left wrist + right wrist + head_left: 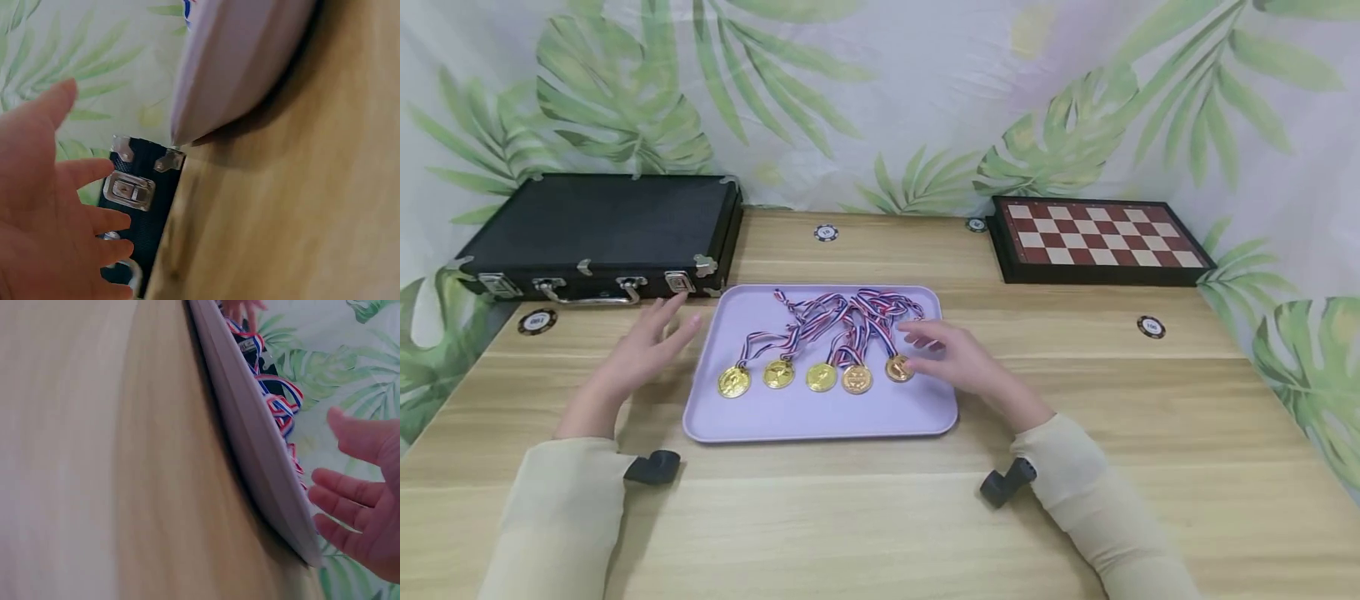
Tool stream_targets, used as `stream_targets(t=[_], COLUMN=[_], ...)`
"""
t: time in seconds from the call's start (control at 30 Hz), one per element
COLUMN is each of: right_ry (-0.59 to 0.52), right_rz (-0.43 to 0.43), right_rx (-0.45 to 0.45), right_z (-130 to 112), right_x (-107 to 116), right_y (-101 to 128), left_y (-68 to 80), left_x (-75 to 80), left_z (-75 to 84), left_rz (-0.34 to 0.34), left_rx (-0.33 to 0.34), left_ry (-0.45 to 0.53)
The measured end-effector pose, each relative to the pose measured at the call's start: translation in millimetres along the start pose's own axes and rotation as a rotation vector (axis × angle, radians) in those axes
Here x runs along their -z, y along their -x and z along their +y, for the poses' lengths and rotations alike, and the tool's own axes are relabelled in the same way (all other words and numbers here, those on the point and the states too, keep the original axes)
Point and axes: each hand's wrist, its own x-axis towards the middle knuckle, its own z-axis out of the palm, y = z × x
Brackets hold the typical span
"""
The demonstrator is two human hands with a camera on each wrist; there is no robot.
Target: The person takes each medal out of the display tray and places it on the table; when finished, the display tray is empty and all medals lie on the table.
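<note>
A lilac tray (820, 421) lies on the wooden table and carries several gold medals (822, 377) in a row, their red, white and blue ribbons (842, 312) tangled behind them. My right hand (951, 354) hovers over the tray's right side with fingers spread, close to the rightmost medal (898, 367); it holds nothing. My left hand (647, 346) floats open just left of the tray. In the left wrist view the left hand (56, 206) shows spread fingers beside the tray edge (231, 69). In the right wrist view the right hand (362, 500) is open above the tray rim (262, 456).
A black latched case (598, 229) sits at the back left, a chessboard box (1093, 237) at the back right. Poker chips lie on the table: one at the left (537, 321), one at the right (1151, 326), two near the back (825, 232). A leaf-print cloth hangs behind.
</note>
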Motion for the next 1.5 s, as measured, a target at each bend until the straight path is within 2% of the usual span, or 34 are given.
stream_targets(t=[0.07,0.13,0.33,0.43,0.57,0.97,1.17,1.27,1.4,1.5], right_ry=[0.033,0.104,0.258,0.305,0.355,0.449,0.44,0.401,0.256,0.083], right_rz=[-0.021,-0.031,-0.06,-0.057,-0.054,-0.079,-0.09,-0.085,-0.034,0.018], right_rx=[0.007,0.026,0.025,0.043,0.055,-0.026,-0.042,-0.045,-0.066,-0.09], right_z=[3.7,7.0,12.1,11.4,9.2,6.1,3.3,2.8,3.8,0.9], right_x=[-5.7,-10.2,-19.9,-22.2,-22.7,-25.2,-24.7,-24.9,-26.6,-23.2], right_y=[-1.5,-2.9,-4.1,-4.1,-2.9,-2.6,-3.2,-2.7,-0.6,0.9], left_y=[-1.6,-3.3,-3.7,-2.7,-1.7,-2.3,-3.2,-3.7,-3.7,-3.3], left_x=[-3.3,-7.4,-22.4,-27.0,-29.1,-30.5,-29.8,-29.5,-29.6,-29.6], left_z=[-7.2,-14.3,-29.3,-30.3,-28.9,-27.9,-27.2,-26.8,-26.5,-26.8], left_rz=[-0.012,-0.005,0.073,0.096,0.104,0.106,0.109,0.11,0.107,0.103], left_rx=[-0.005,-0.018,-0.052,-0.058,-0.062,-0.081,-0.084,-0.082,-0.082,-0.074], left_ry=[0.054,0.043,-0.153,-0.198,-0.21,-0.184,-0.186,-0.189,-0.186,-0.183])
